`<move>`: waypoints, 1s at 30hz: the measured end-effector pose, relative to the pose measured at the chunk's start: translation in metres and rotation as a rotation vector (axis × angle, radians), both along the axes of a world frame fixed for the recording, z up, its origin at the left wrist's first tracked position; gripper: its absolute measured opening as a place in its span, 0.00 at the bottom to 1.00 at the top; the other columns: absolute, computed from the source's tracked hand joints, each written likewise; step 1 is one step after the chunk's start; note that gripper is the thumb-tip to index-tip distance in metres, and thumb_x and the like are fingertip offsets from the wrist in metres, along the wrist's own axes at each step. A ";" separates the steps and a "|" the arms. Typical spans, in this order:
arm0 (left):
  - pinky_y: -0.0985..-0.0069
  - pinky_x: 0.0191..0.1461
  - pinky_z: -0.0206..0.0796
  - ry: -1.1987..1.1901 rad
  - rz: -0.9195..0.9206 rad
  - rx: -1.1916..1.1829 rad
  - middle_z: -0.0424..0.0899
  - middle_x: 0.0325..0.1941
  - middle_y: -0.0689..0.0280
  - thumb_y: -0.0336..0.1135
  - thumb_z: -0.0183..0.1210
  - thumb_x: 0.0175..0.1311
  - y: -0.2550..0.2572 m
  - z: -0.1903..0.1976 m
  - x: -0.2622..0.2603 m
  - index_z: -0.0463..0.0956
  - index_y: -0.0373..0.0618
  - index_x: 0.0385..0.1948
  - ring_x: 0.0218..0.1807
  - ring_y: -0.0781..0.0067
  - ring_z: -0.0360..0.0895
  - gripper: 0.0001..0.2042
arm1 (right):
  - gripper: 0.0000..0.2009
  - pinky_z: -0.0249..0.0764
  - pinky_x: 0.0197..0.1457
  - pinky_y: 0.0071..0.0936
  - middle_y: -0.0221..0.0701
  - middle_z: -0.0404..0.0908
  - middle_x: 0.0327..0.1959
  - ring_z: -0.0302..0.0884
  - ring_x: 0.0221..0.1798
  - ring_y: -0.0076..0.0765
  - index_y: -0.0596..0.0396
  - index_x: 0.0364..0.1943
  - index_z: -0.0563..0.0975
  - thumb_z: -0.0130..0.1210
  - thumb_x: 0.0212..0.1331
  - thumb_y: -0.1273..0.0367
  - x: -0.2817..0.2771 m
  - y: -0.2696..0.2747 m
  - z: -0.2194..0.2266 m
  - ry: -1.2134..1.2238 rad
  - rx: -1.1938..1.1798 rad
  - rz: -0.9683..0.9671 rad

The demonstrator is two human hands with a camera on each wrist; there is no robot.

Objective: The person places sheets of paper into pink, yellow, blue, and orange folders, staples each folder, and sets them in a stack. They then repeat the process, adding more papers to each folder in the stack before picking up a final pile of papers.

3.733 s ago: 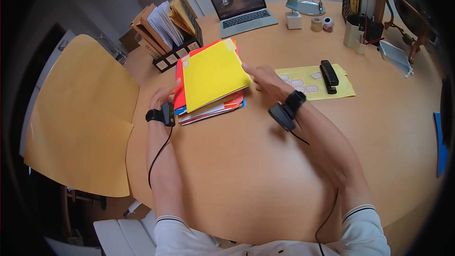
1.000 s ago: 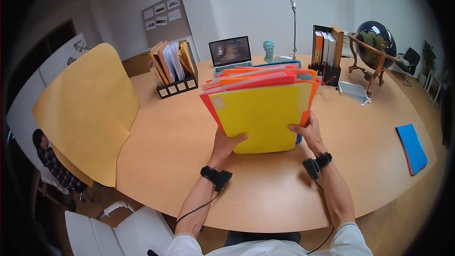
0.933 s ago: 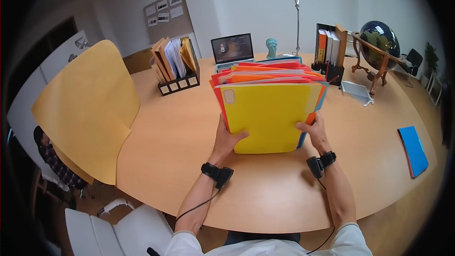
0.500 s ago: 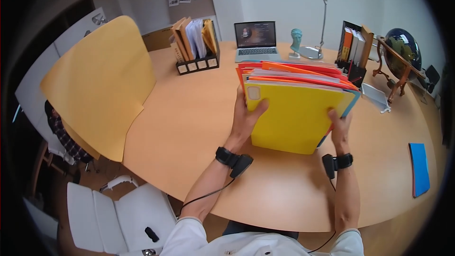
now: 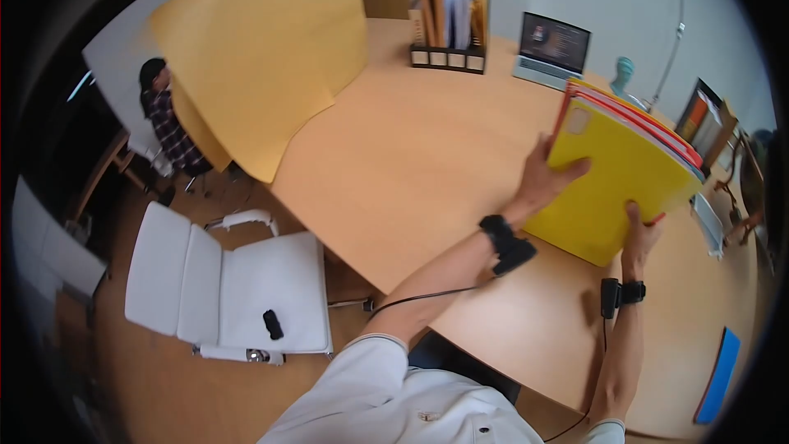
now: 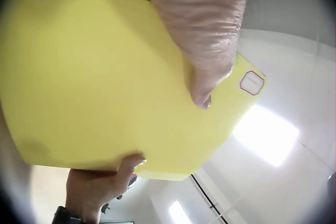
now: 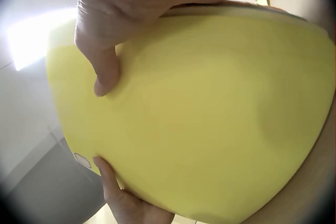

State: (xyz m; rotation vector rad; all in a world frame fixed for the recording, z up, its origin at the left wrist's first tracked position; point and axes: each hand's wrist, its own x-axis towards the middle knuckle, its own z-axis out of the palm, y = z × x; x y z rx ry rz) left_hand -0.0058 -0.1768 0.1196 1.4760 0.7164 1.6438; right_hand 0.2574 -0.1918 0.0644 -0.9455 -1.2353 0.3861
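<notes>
A thick stack of folders, a yellow one nearest the body, stands upright and tilted over the right half of the table. The left hand grips its left edge, thumb across the yellow face. On the opposite edge the right hand holds on, its thumb also on the yellow cover. Both thumbs lie on the yellow folder in the left wrist view, and the right wrist view shows the same yellow cover. The fingers behind the stack are hidden.
A file organizer and a laptop stand at the table's back. Beyond the stack are a teal bust and a book holder. A blue folder lies at right; a white chair stands at left.
The head view has swung left, so the table and chair appear shifted. Both hands still grip the stack, which now leans more and appears further right. Earlier, it lay flat beside a stapler.
</notes>
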 end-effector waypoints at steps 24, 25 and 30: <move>0.68 0.74 0.58 0.068 -0.212 0.107 0.70 0.69 0.56 0.49 0.65 0.68 0.004 0.038 -0.033 0.52 0.43 0.77 0.71 0.63 0.66 0.42 | 0.23 0.72 0.46 0.26 0.26 0.80 0.40 0.76 0.42 0.23 0.58 0.46 0.79 0.73 0.55 0.57 -0.029 -0.033 0.048 0.075 -0.003 0.043; 0.68 0.74 0.59 0.093 -0.223 0.036 0.72 0.68 0.57 0.51 0.65 0.68 0.003 0.036 -0.036 0.52 0.43 0.77 0.71 0.64 0.67 0.42 | 0.23 0.73 0.47 0.26 0.27 0.81 0.41 0.76 0.43 0.24 0.58 0.46 0.78 0.73 0.55 0.57 -0.031 -0.034 0.052 0.098 -0.010 0.056; 0.69 0.72 0.62 0.112 -0.331 0.039 0.73 0.67 0.56 0.54 0.68 0.64 -0.004 0.049 -0.051 0.53 0.41 0.76 0.71 0.66 0.68 0.45 | 0.28 0.73 0.52 0.28 0.30 0.81 0.46 0.77 0.48 0.28 0.61 0.51 0.77 0.71 0.57 0.51 -0.022 -0.038 0.065 0.021 -0.047 0.099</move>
